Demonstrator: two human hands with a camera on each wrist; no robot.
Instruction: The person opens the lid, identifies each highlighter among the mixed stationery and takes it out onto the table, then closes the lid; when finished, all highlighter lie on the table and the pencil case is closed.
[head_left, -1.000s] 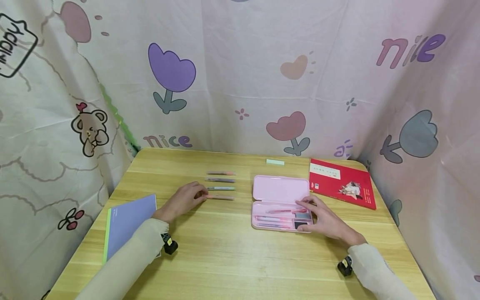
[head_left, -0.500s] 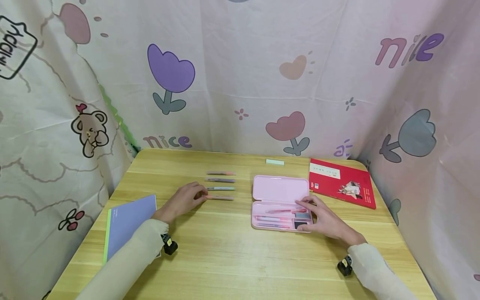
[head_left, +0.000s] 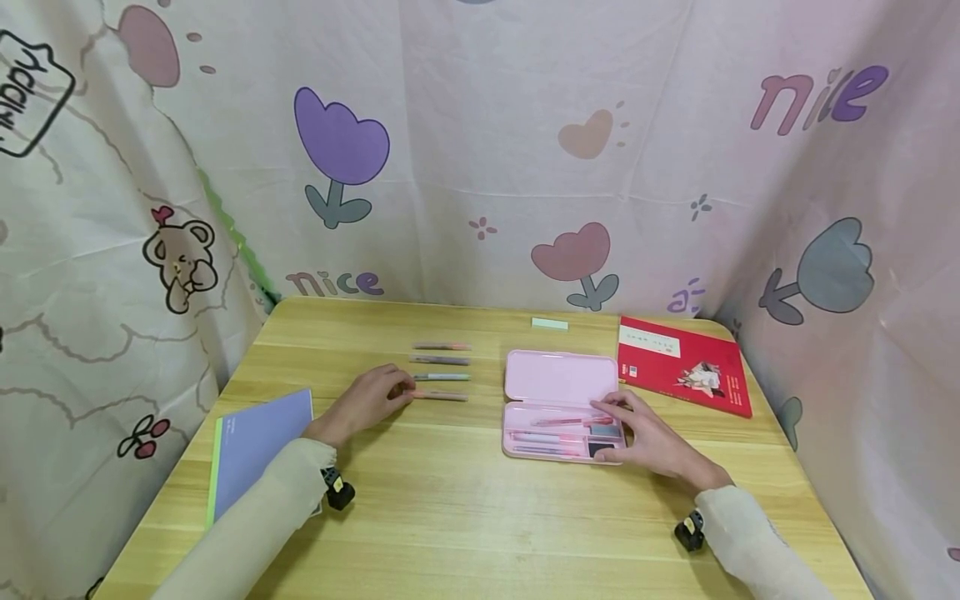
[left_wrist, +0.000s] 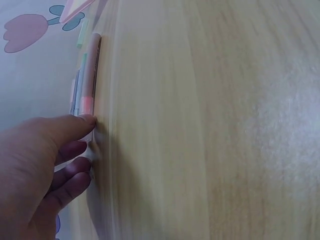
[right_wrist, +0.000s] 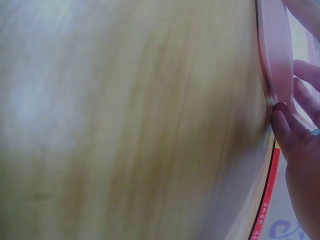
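Note:
Several slim pens lie in a row left of the pink pencil case (head_left: 561, 377). My left hand (head_left: 367, 402) pinches the left end of the nearest pen (head_left: 446, 396), which lies on the table. In the left wrist view, the thumb of my left hand (left_wrist: 40, 165) rests on the pen's clear end, beside a coral band. The pencil case lies with its lid up, showing several pens (head_left: 546, 444) and a dark block (head_left: 602, 450) in its compartments. My right hand (head_left: 652, 437) holds the right end of the case. In the right wrist view, fingers curl round its pink wall (right_wrist: 277, 55).
A red book (head_left: 693, 367) lies at the back right of the wooden table (head_left: 450, 533). The purple notebook (head_left: 258, 450) lies on the left, partly under my left sleeve. A pale green strip (head_left: 550, 323) lies near the back edge. Patterned curtains hang behind and beside the table.

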